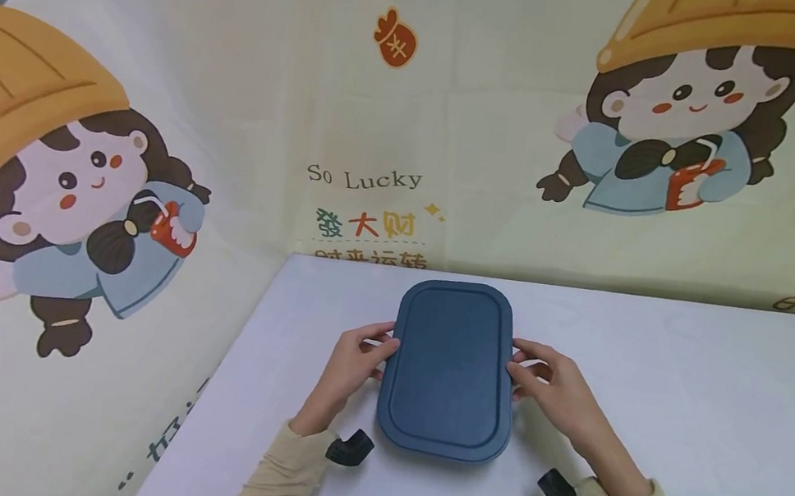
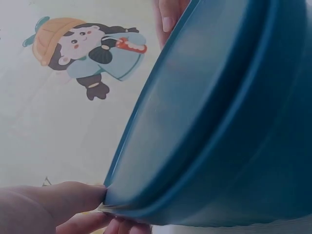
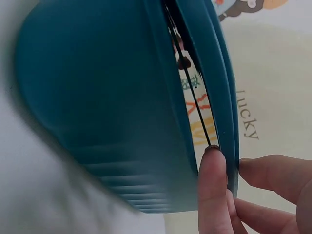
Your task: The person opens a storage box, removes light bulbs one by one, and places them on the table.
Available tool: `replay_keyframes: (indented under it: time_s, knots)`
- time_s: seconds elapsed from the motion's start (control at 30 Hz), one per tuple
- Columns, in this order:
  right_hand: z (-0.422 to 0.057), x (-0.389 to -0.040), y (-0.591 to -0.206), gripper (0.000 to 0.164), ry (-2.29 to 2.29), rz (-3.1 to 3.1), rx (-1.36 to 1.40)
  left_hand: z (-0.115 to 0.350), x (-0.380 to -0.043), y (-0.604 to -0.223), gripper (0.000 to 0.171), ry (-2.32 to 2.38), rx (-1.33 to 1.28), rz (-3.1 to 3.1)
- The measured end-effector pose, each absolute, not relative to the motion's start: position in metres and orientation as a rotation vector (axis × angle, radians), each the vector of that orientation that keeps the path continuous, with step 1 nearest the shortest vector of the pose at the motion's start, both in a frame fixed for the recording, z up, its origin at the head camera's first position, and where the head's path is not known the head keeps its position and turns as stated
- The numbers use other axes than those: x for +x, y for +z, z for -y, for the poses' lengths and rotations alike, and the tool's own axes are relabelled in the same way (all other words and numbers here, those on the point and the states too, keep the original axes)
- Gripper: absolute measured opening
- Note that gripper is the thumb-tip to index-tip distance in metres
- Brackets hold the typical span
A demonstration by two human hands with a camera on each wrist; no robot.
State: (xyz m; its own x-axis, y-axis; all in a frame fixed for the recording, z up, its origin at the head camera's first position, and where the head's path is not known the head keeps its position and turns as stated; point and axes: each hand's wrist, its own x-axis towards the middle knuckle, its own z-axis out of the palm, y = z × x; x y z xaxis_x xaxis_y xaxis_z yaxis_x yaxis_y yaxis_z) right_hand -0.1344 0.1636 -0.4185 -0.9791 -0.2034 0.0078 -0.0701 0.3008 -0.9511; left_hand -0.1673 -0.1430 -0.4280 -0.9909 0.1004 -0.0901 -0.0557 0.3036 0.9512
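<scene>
A dark blue rectangular storage box (image 3: 97, 107) stands on the table, its matching lid (image 1: 451, 370) over the top. In the right wrist view, background shows through a gap between the lid's edge and the box wall. My left hand (image 1: 353, 363) pinches the lid's left edge, with the thumb (image 2: 73, 197) above and fingers curled below. On the opposite edge my right hand (image 1: 555, 383) pinches the lid, one finger (image 3: 213, 185) reaching into the gap. What the box holds is hidden.
The white table (image 1: 704, 418) extends to both sides of the box. Behind it hangs a cream cloth (image 1: 491, 210) printed with cartoon figures and lettering. Black wrist mounts (image 1: 351, 447) sit at both sleeves.
</scene>
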Motion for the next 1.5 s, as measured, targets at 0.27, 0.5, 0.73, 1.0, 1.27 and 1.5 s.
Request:
replay_keyframes:
  time_s: [0.27, 0.5, 0.73, 1.0, 1.27, 1.5]
  knots:
    - [-0.165, -0.135, -0.415, 0.054, -1.821, -2.387, -0.275, 0.141, -0.166, -0.422, 0.041, 1.788, 0.011, -2.441]
    - [-0.16, -0.137, -0.416, 0.054, -1.861, -2.349, -0.278, 0.146, -0.167, -0.415, 0.042, 1.784, -0.002, -2.44]
    - [-0.148, -0.14, -0.415, 0.051, -1.883, -2.289, -0.337, 0.16, -0.166, -0.415, 0.042, 1.792, -0.029, -2.452]
    - [-0.141, -0.142, -0.412, 0.051, -1.87, -2.275, -0.295, 0.168, -0.169, -0.413, 0.041, 1.814, -0.016, -2.426]
    - [-0.133, -0.142, -0.408, 0.055, -1.792, -2.321, -0.317, 0.176, -0.164, -0.407, 0.042, 1.798, -0.045, -2.448]
    - [-0.12, -0.143, -0.402, 0.055, -1.744, -2.347, -0.33, 0.189, -0.161, -0.409, 0.043, 1.789, -0.068, -2.461]
